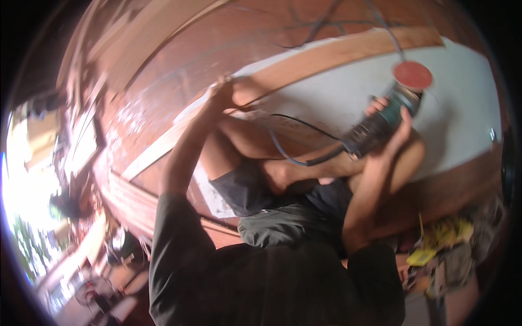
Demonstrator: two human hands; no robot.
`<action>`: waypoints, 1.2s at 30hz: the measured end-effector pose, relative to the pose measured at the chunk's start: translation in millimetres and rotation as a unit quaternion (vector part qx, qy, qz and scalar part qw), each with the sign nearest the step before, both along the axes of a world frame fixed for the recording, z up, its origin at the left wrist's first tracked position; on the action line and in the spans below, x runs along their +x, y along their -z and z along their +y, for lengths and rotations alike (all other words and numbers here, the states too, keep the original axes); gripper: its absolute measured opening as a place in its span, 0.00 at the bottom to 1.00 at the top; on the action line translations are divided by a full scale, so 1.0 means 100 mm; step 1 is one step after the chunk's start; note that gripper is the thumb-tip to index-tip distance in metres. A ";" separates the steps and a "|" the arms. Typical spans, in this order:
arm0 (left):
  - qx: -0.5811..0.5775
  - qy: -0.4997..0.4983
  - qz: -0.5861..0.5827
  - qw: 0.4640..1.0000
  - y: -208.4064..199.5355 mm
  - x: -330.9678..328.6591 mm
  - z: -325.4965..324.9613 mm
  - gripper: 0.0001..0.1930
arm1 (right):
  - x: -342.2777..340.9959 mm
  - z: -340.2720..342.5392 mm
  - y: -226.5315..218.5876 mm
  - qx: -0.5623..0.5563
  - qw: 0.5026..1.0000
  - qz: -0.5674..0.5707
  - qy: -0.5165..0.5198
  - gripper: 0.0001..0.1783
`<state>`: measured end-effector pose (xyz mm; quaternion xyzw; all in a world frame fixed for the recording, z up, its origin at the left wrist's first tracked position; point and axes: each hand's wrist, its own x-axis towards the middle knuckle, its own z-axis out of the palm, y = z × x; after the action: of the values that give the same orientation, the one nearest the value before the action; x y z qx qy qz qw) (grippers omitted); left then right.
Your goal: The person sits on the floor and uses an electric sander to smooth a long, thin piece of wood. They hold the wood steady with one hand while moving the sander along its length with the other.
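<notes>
My right hand [399, 130] is wrapped round the body of a dark green and black angle grinder [383, 117], held up above my bent right knee. Its round red sanding disc [412, 75] faces upward at the far end. From the grinder's rear a cable [321, 158] loops back over my legs toward the left. My left hand [222, 95] is closed on a long, slightly curved wooden board [337, 58] that lies across the pale sheet [462, 81] in front of me. Blur partly hides the fingers of this hand.
I sit cross-legged on the floor. Several wooden planks [144, 43] lie at the far left on reddish floor tiles [217, 41]. Another cord [386, 27] runs behind the disc. Yellow and grey items [440, 244] lie piled at the near right. A fan-like object [95, 290] stands at the lower left.
</notes>
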<state>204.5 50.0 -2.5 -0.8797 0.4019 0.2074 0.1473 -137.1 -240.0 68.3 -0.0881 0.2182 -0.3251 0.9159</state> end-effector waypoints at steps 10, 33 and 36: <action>-0.112 0.134 0.025 0.984 0.32 0.61 -0.01 0.55 | 0.14 0.14 -0.09 -0.039 0.997 0.062 -0.035 0.28; 0.046 -0.083 -0.011 0.995 0.16 1.17 0.76 0.63 | 0.19 0.13 -0.01 -0.025 0.995 0.097 -0.021 0.30; 0.100 -0.070 -0.060 0.991 0.23 1.20 0.70 0.59 | 0.20 0.14 0.01 -0.027 0.993 0.114 -0.026 0.30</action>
<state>324.5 119.8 -25.2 -0.8972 0.3071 0.2037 0.2435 -117.4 -225.7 67.6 -0.1546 0.3097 -0.2952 0.8905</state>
